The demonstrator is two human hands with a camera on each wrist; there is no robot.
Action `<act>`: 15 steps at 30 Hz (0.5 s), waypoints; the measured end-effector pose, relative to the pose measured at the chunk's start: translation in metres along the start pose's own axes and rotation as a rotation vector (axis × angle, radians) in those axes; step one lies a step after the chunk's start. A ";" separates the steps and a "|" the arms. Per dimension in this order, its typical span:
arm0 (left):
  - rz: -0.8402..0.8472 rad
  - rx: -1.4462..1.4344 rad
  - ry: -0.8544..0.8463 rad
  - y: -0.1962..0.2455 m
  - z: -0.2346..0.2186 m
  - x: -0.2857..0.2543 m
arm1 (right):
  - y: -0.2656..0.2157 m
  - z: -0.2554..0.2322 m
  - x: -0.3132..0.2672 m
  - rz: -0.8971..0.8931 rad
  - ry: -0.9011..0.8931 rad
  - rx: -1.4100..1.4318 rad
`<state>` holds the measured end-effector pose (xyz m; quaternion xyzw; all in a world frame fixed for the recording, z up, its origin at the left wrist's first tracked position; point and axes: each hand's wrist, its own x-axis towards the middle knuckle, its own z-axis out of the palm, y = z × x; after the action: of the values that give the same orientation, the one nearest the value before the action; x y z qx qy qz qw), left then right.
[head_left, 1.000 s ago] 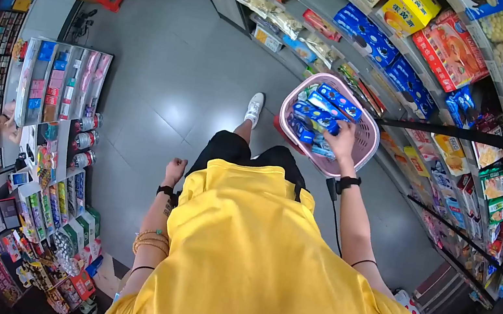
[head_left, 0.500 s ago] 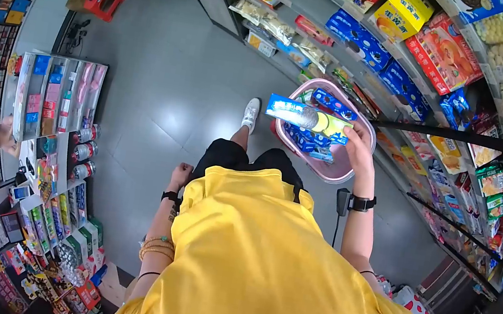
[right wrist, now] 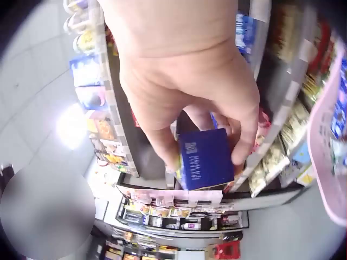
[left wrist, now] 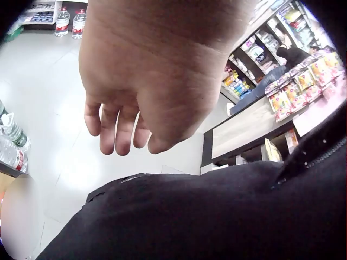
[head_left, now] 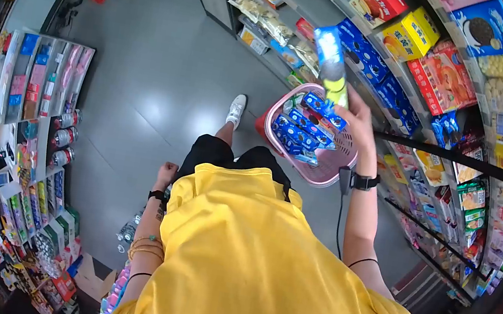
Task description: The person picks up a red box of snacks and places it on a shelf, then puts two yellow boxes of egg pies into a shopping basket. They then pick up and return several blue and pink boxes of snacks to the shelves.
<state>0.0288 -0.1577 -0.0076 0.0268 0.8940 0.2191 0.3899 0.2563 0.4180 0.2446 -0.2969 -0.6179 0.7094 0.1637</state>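
The writing on the long box [head_left: 332, 65] is too small and blurry to read. In the right wrist view only its blue end [right wrist: 205, 158] shows; the rest is hidden behind the fingers. The packs in the pink basket [head_left: 358, 149] lie on top of each other, so some are partly covered. A grey blur hides part of the floor in both wrist views.

The long box is thin and shiny, blue at the top and yellow-green near the bottom. It stands almost upright in the air, above the pink basket and in front of the shelves [head_left: 446, 89]. The basket is plastic with lots of little holes in its sides. The blue packs [head_left: 298, 135] inside it look smooth and glossy. The floor [head_left: 167, 65] is grey and shines where the light hits it.

The right hand [head_left: 356, 116] is raised high, arm stretched up, and its fingers and thumb pinch the bottom end of the long box. The left hand [left wrist: 143, 89] hangs down by the black shorts [left wrist: 206, 216]. Its fingers are loosely curled and hold nothing.
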 end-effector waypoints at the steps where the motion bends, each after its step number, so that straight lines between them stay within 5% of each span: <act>1: -0.013 0.018 0.012 -0.008 0.002 -0.002 | -0.002 -0.011 0.013 -0.049 0.022 -0.080; 2: -0.011 0.000 0.005 -0.016 0.003 -0.004 | 0.005 -0.024 0.027 -0.263 0.121 -0.451; 3: -0.008 -0.020 -0.001 -0.027 0.005 -0.004 | -0.023 -0.019 0.028 -0.221 0.190 -0.776; 5: -0.001 -0.063 -0.011 -0.043 0.011 -0.004 | -0.043 -0.010 0.036 -0.203 0.296 -0.994; 8: -0.032 -0.110 -0.016 -0.073 0.023 0.002 | -0.035 -0.019 0.054 -0.429 0.366 -1.118; 15: -0.053 -0.096 -0.009 -0.071 0.029 -0.012 | -0.006 -0.063 0.087 -0.403 0.380 -1.168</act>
<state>0.0667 -0.2140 -0.0463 -0.0148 0.8810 0.2513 0.4007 0.2282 0.5204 0.2281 -0.3358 -0.9060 0.1467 0.2119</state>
